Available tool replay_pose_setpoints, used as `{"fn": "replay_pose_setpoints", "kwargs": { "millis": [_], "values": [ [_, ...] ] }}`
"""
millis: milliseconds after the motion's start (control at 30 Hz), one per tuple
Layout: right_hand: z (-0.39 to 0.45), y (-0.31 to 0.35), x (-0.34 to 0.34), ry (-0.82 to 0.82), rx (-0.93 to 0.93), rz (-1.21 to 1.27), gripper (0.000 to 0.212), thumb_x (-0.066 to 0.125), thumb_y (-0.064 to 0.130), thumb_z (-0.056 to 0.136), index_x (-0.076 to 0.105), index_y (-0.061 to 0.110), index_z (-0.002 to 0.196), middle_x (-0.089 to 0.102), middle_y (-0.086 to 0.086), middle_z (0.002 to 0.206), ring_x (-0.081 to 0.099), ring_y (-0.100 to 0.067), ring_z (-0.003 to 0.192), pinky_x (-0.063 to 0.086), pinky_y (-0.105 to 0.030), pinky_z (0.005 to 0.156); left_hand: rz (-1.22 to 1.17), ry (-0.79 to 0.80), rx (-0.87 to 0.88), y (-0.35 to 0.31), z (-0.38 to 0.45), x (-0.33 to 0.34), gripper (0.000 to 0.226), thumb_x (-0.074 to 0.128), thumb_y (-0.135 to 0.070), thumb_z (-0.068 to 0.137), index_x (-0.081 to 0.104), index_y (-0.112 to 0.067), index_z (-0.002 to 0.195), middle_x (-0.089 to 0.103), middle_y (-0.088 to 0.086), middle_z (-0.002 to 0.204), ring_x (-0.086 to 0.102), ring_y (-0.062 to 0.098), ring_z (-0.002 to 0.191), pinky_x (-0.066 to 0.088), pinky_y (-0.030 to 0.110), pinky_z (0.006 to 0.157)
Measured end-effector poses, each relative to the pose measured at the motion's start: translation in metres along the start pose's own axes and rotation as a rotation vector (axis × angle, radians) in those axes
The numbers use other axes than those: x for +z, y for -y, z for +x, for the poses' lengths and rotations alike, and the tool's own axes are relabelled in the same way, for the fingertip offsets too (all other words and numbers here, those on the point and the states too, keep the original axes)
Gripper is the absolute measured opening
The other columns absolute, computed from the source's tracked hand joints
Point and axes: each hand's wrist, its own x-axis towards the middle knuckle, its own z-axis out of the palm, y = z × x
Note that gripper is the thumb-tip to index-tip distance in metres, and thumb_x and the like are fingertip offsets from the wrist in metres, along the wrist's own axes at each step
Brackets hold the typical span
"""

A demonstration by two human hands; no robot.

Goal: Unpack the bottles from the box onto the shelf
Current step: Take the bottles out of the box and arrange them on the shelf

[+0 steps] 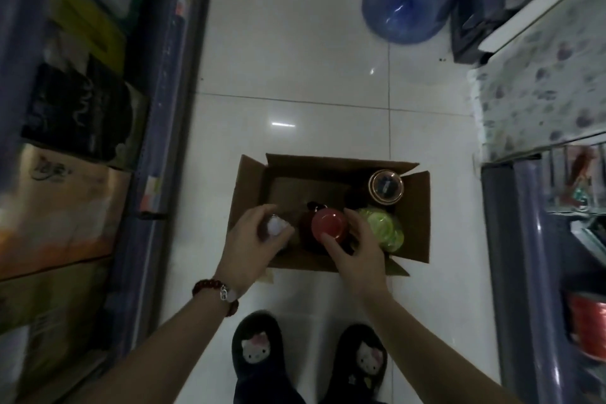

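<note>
Reaching into box (249, 180) on the floor: left hand (252, 239) curls fingers round white-capped bottle (275, 226) at near-left corner; right hand (355, 248) pinches red-capped bottle (328, 223) mid-box. Likely rigid, weighty, slick; grip below caps.

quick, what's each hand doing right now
Left hand: grips the white-capped bottle in the box.
Right hand: fingers curled round the red-lidded bottle.

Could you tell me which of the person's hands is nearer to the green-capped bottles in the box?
The right hand. It grips the red-capped bottle directly beside the green-capped bottles; the left hand holds a white-capped bottle across the box.
</note>
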Motion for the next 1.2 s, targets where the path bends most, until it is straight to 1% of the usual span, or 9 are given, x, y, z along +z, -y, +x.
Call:
{"fn": "replay_pose_setpoints", "kwargs": {
  "millis": [100, 333, 533, 667, 767, 933, 1000, 1100, 1200],
  "values": [
    [0.005, -0.017, 0.013, -0.056, -0.001, 0.023, 0.066, 0.073, 0.029, 0.080, 0.042, 0.031, 0.138, 0.047, 0.009, 0.136, 0.045, -0.008, 0.123, 0.043, -0.030, 0.103, -0.087, -0.074, 0.002, 0.021, -0.001, 0.012, 0.044, 0.064, -0.031, 0.086, 0.051, -0.024, 0.127, 0.050, -0.013, 0.120, 0.048, -0.011, 0.096, 0.039, 0.000, 0.073],
    [0.030, -0.025, 0.028, -0.048, -0.022, -0.023, 0.078, 0.073, 0.032, 0.079, 0.031, 0.032, 0.145, 0.033, 0.002, 0.152, 0.036, -0.018, 0.137, 0.039, -0.043, 0.110, -0.218, -0.078, -0.026, 0.047, 0.014, 0.027, 0.063, 0.068, -0.029, 0.083, 0.040, -0.028, 0.139, 0.041, -0.017, 0.131, 0.045, 0.005, 0.117, 0.043, 0.018, 0.094],
    [0.040, -0.039, 0.034, -0.025, -0.059, -0.097, 0.070, 0.071, 0.037, 0.080, 0.037, 0.036, 0.141, 0.025, 0.001, 0.156, 0.031, -0.020, 0.139, 0.033, -0.033, 0.109, -0.155, -0.006, -0.020, 0.063, 0.024, 0.034, 0.083, 0.082, -0.034, 0.066, 0.032, -0.042, 0.131, 0.044, -0.008, 0.141, 0.045, 0.013, 0.125, 0.042, 0.034, 0.106],
    [0.042, -0.047, 0.038, -0.050, -0.092, -0.136, 0.078, 0.075, 0.036, 0.077, 0.032, 0.038, 0.143, 0.030, 0.000, 0.152, 0.035, -0.020, 0.135, 0.036, -0.030, 0.103, -0.117, -0.021, 0.048, 0.070, 0.025, 0.038, 0.091, 0.086, -0.027, 0.061, 0.033, -0.033, 0.134, 0.040, -0.015, 0.133, 0.043, 0.009, 0.123, 0.038, 0.028, 0.106],
    [0.043, -0.049, 0.039, -0.088, -0.112, -0.206, 0.086, 0.080, 0.026, 0.072, 0.032, 0.034, 0.143, 0.033, -0.002, 0.149, 0.037, -0.019, 0.133, 0.033, -0.023, 0.099, -0.117, -0.079, 0.047, 0.070, 0.025, 0.041, 0.091, 0.084, -0.032, 0.061, 0.040, -0.019, 0.139, 0.044, -0.010, 0.132, 0.043, 0.007, 0.118, 0.038, 0.030, 0.106],
    [0.044, -0.050, 0.040, -0.133, -0.137, -0.240, 0.083, 0.080, 0.010, 0.071, 0.039, 0.027, 0.141, 0.042, -0.003, 0.142, 0.042, -0.019, 0.128, 0.033, -0.019, 0.094, -0.070, -0.109, 0.042, 0.071, 0.021, 0.039, 0.080, 0.082, -0.023, 0.069, 0.043, -0.017, 0.138, 0.050, 0.001, 0.139, 0.044, 0.004, 0.116, 0.039, 0.024, 0.103],
    [0.041, -0.047, 0.040, -0.157, -0.133, -0.253, 0.083, 0.080, 0.011, 0.070, 0.040, 0.026, 0.141, 0.043, -0.004, 0.141, 0.043, -0.020, 0.127, 0.033, -0.019, 0.094, -0.058, -0.126, 0.026, 0.069, 0.020, 0.039, 0.081, 0.083, -0.025, 0.068, 0.044, -0.013, 0.138, 0.051, 0.004, 0.139, 0.047, 0.007, 0.117, 0.039, 0.024, 0.105],
    [0.036, -0.039, 0.037, -0.191, -0.115, -0.253, 0.082, 0.080, 0.013, 0.072, 0.038, 0.025, 0.142, 0.043, -0.004, 0.142, 0.042, -0.021, 0.129, 0.034, -0.021, 0.095, -0.051, -0.125, 0.002, 0.058, 0.018, 0.038, 0.078, 0.082, -0.015, 0.070, 0.044, -0.008, 0.138, 0.051, 0.008, 0.139, 0.050, 0.020, 0.123, 0.039, 0.034, 0.109],
    [0.027, -0.022, 0.029, -0.178, -0.129, -0.249, 0.084, 0.079, 0.014, 0.072, 0.036, 0.026, 0.142, 0.042, -0.002, 0.143, 0.041, -0.019, 0.130, 0.033, -0.020, 0.095, -0.029, -0.163, 0.030, 0.042, 0.015, 0.029, 0.082, 0.083, -0.018, 0.068, 0.042, -0.012, 0.139, 0.052, -0.002, 0.131, 0.051, 0.014, 0.115, 0.042, 0.019, 0.100]
  ]
}}
